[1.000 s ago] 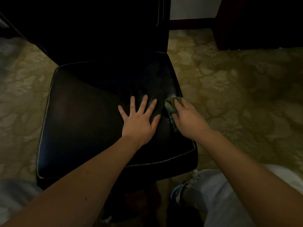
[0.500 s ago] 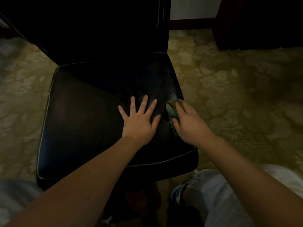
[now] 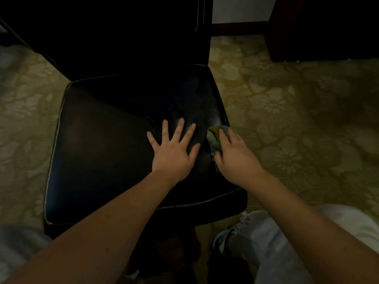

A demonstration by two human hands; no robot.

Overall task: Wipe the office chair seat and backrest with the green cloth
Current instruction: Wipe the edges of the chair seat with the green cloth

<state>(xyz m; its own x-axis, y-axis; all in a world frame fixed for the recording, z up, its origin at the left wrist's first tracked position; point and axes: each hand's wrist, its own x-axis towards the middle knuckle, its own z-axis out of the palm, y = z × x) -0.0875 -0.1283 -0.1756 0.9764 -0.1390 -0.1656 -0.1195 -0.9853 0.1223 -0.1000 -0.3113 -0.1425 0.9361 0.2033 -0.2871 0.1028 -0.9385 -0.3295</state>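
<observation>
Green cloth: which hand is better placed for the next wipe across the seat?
Right. The right hand holds the green cloth against the seat at its right edge; the left hand lies flat and empty on it, fingers spread.

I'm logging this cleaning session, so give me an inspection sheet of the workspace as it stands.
Surface: black seat, glossy, pale piping round its edge.
Job's things: green cloth bunched at the seat's right edge; backrest upright behind, very dark.
Clutter: nothing seen.
Grippers: left hand spread flat on the seat; right hand grips the cloth.
Cables: nothing seen.
Surroundings: patterned carpet; dark furniture at far right.
</observation>
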